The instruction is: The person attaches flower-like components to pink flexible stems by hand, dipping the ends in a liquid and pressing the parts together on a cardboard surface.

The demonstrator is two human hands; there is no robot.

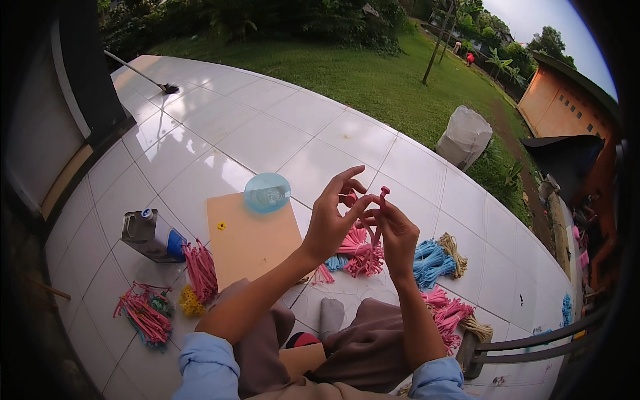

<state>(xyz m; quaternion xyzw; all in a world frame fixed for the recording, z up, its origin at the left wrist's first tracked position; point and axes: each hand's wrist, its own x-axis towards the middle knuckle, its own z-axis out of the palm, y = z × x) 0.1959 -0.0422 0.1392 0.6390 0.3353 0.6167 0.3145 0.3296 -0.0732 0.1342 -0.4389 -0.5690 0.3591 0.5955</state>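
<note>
Both my hands are raised close together in front of me over the tiled floor. My right hand (pixel 395 235) pinches a thin pink strip (pixel 384 193) with a small knob at its top; the strip's lower end hangs beneath the fingers. Beside it, my left hand (pixel 335 219) has thumb and fingertips closed near the strip, around a small dark-pink piece (pixel 351 199). Whether that piece joins the strip I cannot tell. Below the hands lies a bundle of pink strips (pixel 365 253), with a bundle of blue strips (pixel 432 263) to the right.
At left, a beige board (pixel 257 243) carries a translucent blue bowl (pixel 267 193) and a yellow flower (pixel 221 226). Next to it stand a metal can (pixel 150 235), pink bundles (pixel 200 270) and yellow flowers (pixel 191 303). More pink strips (pixel 448 313) lie by my right forearm. A white sack (pixel 465 137) stands beyond.
</note>
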